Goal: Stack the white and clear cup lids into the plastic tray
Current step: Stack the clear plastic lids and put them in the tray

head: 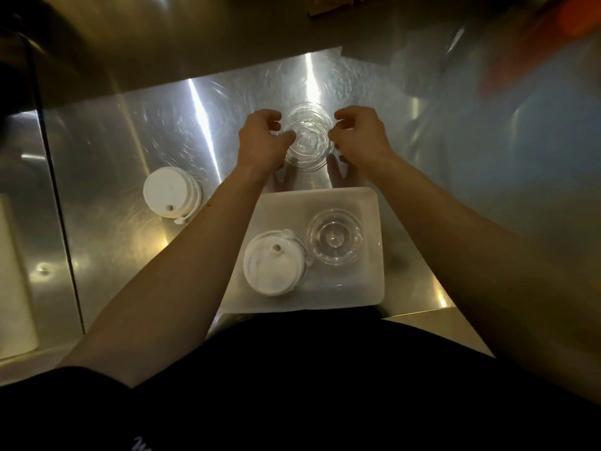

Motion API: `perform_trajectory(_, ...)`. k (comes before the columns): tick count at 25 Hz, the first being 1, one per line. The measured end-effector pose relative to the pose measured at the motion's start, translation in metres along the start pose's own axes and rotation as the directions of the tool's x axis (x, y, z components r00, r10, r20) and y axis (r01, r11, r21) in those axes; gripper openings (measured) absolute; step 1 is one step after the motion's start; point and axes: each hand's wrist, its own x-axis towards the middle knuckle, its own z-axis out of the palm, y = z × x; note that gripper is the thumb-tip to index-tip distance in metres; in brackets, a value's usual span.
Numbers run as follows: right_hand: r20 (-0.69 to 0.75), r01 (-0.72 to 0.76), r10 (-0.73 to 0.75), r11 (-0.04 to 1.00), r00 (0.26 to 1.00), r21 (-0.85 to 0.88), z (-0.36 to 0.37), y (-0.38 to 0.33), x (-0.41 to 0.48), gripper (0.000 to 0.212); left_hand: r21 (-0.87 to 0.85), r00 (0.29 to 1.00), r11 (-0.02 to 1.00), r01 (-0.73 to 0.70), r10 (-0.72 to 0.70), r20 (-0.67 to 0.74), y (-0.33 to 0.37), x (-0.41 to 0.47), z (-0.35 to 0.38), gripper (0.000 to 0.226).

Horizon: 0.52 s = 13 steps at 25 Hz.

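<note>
A stack of clear cup lids [308, 138] stands on the steel counter beyond the tray. My left hand [261, 141] grips its left side and my right hand [361, 135] grips its right side, fingers curled around the rims. The white plastic tray [370, 288] lies near the counter's front edge. Inside it sit a stack of white lids [271, 265] on the left and a clear lid stack [335, 240] on the right. Another stack of white lids [169, 193] stands on the counter to the tray's left.
The steel counter [130, 141] reflects bright light streaks. A dark seam runs down the counter's left side [55, 177]. A blurred orange shape [536, 37] sits at the top right. A white object [16, 275] lies at the far left edge.
</note>
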Motion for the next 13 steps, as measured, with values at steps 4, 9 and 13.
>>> perform_trajectory(4,0.016,0.002,-0.001,0.999,1.0,-0.048,0.007,-0.002,0.006,0.038,0.035,0.999,0.999,0.027,-0.028,0.018,-0.01,0.009,-0.003,0.046)
perform_trajectory(9,-0.001,0.031,-0.031,0.993,1.0,-0.117,0.01,-0.002,0.009,0.025,0.068,0.999,0.997,0.039,-0.041,0.032,-0.017,0.016,0.001,0.044)
perform_trajectory(13,0.019,0.06,-0.058,0.989,0.998,-0.137,0.011,-0.002,0.01,0.014,0.097,0.999,0.995,0.028,-0.032,0.042,-0.018,0.02,0.001,0.044)
